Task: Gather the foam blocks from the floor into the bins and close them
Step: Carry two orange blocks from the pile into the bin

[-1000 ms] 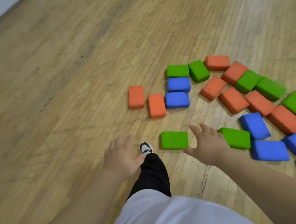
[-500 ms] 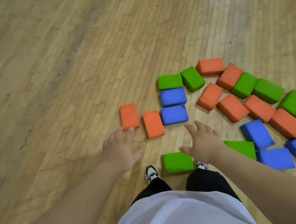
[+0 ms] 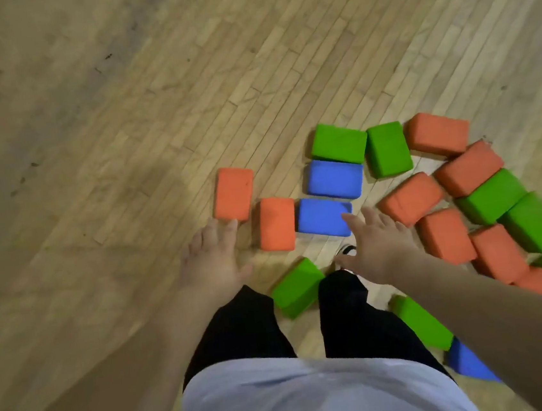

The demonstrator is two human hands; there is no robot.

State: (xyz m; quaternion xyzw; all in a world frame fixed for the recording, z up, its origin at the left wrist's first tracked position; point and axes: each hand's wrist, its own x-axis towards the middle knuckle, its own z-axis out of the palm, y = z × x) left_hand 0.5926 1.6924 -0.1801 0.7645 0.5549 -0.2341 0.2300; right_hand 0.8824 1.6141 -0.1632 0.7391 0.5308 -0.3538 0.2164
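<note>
Blocks (image 3: 322, 215) in orange, blue, green lie scattered; left hand (image 3: 213, 261), right hand (image 3: 379, 245) hover, fingers (image 3: 352, 219) apart.

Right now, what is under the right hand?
The right hand overlaps a corner of the near blue block, and a shoe peeks out by the thumb. The rest of the shoe and the floor beneath are covered.

No text, label or number can be read anywhere

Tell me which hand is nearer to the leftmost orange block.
Left. The left hand is at the near edge of the leftmost orange block; the right hand is further right, at a blue block.
</note>
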